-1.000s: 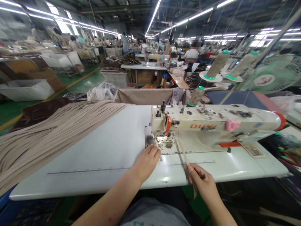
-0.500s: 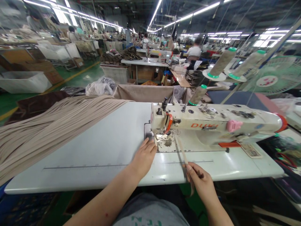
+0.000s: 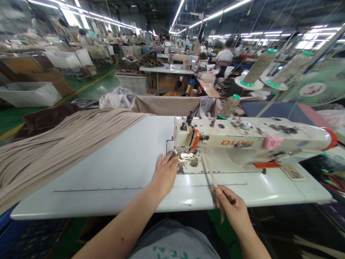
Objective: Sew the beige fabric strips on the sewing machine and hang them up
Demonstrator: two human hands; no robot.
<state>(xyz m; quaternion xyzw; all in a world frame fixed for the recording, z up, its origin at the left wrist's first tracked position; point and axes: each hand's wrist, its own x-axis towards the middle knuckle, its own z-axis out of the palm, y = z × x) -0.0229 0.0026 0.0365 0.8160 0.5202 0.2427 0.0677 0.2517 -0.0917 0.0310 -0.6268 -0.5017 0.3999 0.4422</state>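
A white sewing machine (image 3: 242, 140) stands on the pale worktable (image 3: 107, 176). My left hand (image 3: 166, 172) lies with its fingers stretched out beside the needle area and metal presser parts (image 3: 187, 155), left of the machine's head. Between the thumb and fingers of my right hand (image 3: 229, 201), at the table's front edge, is a narrow beige fabric strip (image 3: 211, 172). One end of the strip runs up toward the machine bed; the other hangs below the hand. A small dark thing shows at my right fingers, its kind unclear.
A big bundle of long beige strips (image 3: 61, 144) covers the table's left side. Thread cones (image 3: 260, 68) and a green fan (image 3: 315, 86) stand behind the machine at right. A fabric-draped bin (image 3: 167, 106) is behind the table. Other people work farther back.
My left fingers have spread a little beside the needle area. The right hand keeps its grip on the strip, nearly unmoved. The whole view has shifted slightly.
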